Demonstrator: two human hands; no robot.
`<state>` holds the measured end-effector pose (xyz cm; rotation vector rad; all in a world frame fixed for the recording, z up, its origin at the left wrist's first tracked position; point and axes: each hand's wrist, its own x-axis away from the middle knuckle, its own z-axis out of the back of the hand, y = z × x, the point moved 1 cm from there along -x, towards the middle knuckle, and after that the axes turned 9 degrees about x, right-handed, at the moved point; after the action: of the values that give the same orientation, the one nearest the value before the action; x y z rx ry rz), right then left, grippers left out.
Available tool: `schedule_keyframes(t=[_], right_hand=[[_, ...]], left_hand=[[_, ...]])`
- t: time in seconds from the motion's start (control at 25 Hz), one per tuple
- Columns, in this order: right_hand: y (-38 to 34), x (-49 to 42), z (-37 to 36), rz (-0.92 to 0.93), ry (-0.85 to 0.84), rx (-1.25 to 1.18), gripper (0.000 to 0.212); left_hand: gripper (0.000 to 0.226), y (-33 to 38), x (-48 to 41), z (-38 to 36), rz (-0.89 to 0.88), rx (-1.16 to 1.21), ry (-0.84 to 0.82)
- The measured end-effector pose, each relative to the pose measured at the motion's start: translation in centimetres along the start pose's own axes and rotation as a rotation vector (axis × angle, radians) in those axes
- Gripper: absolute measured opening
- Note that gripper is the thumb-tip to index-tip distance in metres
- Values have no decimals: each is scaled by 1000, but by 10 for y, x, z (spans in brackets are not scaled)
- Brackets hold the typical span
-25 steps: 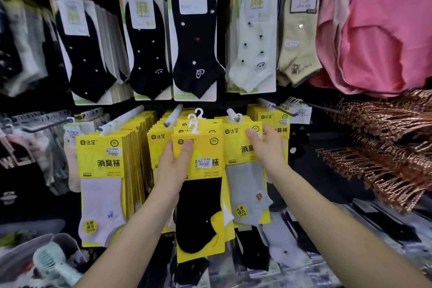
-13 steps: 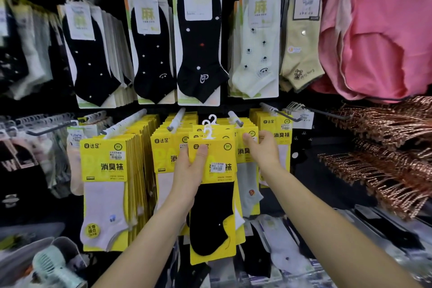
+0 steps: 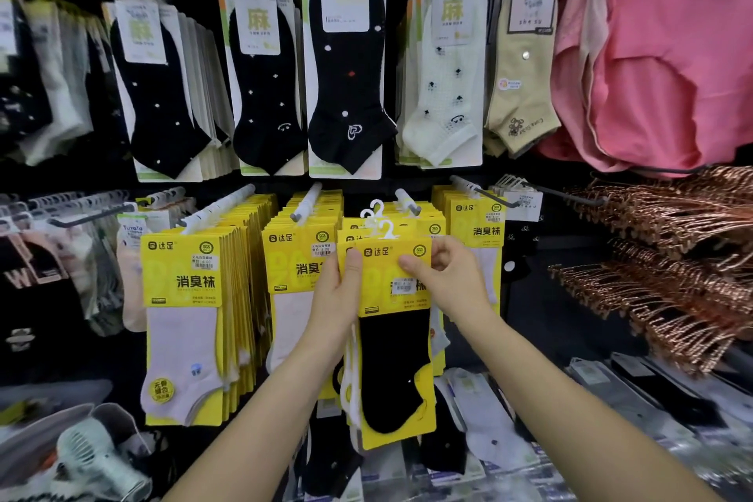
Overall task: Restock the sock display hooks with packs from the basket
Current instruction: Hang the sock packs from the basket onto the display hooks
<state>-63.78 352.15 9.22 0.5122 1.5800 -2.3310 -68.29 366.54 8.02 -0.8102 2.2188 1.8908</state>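
Observation:
I hold a small stack of yellow-carded sock packs (image 3: 393,359) in front of the display; the front pack shows a black sock. My left hand (image 3: 336,300) grips the stack's left edge, thumb on the front card. My right hand (image 3: 446,277) pinches the top right of the front card with thumb and fingers. White plastic hanger loops (image 3: 381,222) stick up above the stack, just below and left of a white display hook (image 3: 407,202). Full rows of yellow packs with pale socks hang on hooks at left (image 3: 183,318) and centre (image 3: 297,257). The basket is out of view.
Above hang black, cream and beige sock packs (image 3: 346,69). Pink garments (image 3: 668,65) hang at top right, and copper-coloured hangers (image 3: 672,257) jut out at right. A small pale green fan (image 3: 97,456) lies at bottom left. Loose packs lie on the shelf (image 3: 635,383) below right.
My right hand left the hanging packs behind and came onto the front card of the stack. The stack rose and shifted right, toward the hook.

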Motion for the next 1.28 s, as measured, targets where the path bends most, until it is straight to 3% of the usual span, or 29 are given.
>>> schedule_keyframes(t=[0.2, 0.32, 0.48, 0.56, 0.84, 1.0, 1.16, 1.28], right_hand=[[7, 0, 4, -50, -65, -35, 33], [13, -5, 12, -74, -60, -90, 19], [15, -25, 24, -133, 31, -109, 52], [12, -34, 20, -119, 64, -37, 58], [11, -47, -2, -133, 104, 76, 45], [11, -45, 1, -181, 97, 162, 27], [12, -24, 12, -122, 251, 125, 39], [-1, -3, 4, 12, 55, 74, 38]], left_hand=[[19, -3, -2, 12, -18, -60, 76], [22, -2, -5, 22, -52, -61, 146], [24, 2, -9, 36, -57, -64, 195], [26, 3, -9, 38, -67, -65, 193], [25, 6, -7, 34, -89, -69, 153], [24, 7, -6, 23, -101, -83, 154], [34, 4, -3, 17, -68, -99, 133], [18, 6, 1, 7, -118, -51, 92]])
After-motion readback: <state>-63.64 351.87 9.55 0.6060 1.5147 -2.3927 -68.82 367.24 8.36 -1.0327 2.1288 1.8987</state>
